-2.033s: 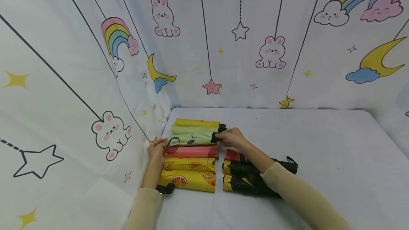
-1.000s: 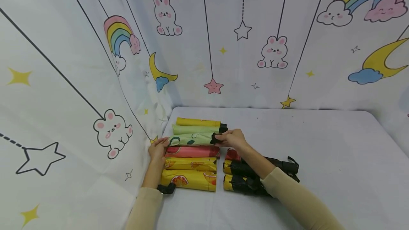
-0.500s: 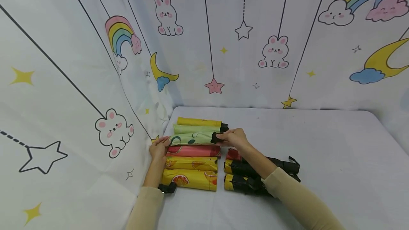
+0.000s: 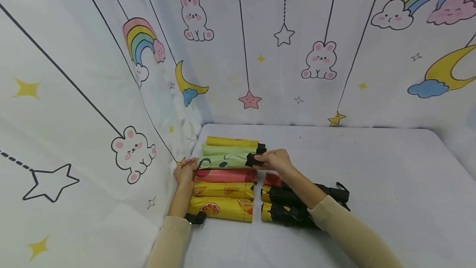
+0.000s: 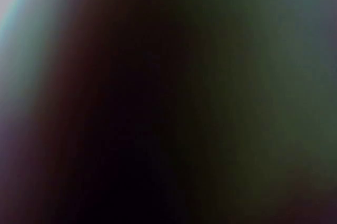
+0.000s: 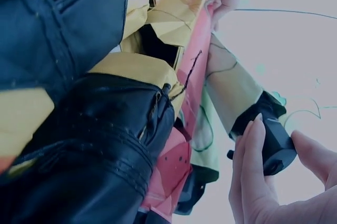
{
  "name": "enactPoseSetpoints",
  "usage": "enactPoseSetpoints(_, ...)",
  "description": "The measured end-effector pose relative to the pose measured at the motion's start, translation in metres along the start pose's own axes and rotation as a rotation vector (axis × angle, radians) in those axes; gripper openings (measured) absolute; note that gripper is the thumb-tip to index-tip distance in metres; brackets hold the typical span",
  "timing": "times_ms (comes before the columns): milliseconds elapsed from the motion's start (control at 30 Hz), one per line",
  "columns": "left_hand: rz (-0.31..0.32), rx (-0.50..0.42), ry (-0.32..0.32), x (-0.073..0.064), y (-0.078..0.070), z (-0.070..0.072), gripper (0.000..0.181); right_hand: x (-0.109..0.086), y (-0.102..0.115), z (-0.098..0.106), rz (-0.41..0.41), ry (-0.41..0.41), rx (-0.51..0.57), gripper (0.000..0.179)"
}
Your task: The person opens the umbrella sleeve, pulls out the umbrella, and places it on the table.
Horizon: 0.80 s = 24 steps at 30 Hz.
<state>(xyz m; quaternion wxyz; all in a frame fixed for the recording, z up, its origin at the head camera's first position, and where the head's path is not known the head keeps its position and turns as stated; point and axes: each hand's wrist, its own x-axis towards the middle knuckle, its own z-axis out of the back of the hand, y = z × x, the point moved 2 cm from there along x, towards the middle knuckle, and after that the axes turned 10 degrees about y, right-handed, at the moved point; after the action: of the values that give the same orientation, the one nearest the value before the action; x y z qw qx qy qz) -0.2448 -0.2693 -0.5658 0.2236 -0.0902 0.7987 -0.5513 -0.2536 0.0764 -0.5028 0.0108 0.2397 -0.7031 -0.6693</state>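
Head view gives me both hands on one green printed roll, one at each end. My right hand (image 4: 274,160) is clamped on the black end (image 6: 274,145) of the green printed roll (image 4: 224,161); the right wrist view shows its fingers along one side and the thumb against the other, parted only by the width of that end. My left hand (image 4: 184,171) is at the roll's other end, fingers reaching up to its edge; I cannot tell whether they pinch it or merely touch, as the left wrist view is dark and blurred. The roll lies sideways between the hands, and I cannot tell if it rests on the desk (image 4: 390,168).

Just beyond it I see a plain green roll (image 4: 227,150), then a slim yellow roll (image 4: 232,141), both black at the right end. Nearer me come a red sleeve (image 4: 225,175) and two yellow sleeves (image 4: 223,209) with citrus prints. To their right, partly under my right forearm, are a red piece (image 4: 272,179) and two black-and-yellow bundles (image 4: 277,213).
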Motion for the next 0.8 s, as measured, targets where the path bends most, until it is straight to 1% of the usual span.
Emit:
enactPoseSetpoints(133, -0.016, -0.006, -0.006, 0.0, -0.002, -0.001, 0.046, -0.002, 0.002, 0.004, -0.006, -0.013, -0.025, 0.038)
enactPoseSetpoints(267, -0.03, -0.001, -0.014, 0.0, -0.004, -0.002, 0.042, -0.003, 0.003, 0.006, 0.011, 0.014, 0.005, 0.039)
enactPoseSetpoints(400, -0.028, 0.015, -0.002, 0.0, -0.006, -0.002, 0.043, -0.004, 0.003, 0.009, 0.036, 0.028, 0.044, 0.034)
enactPoseSetpoints(500, -0.021, 0.029, 0.004, -0.001, -0.006, -0.001, 0.044, -0.006, 0.002, 0.011, 0.046, 0.029, 0.043, 0.032)
enactPoseSetpoints(800, -0.013, 0.037, -0.003, -0.001, -0.006, -0.001, 0.044, -0.013, 0.0, 0.022, 0.045, 0.039, 0.025, 0.038)
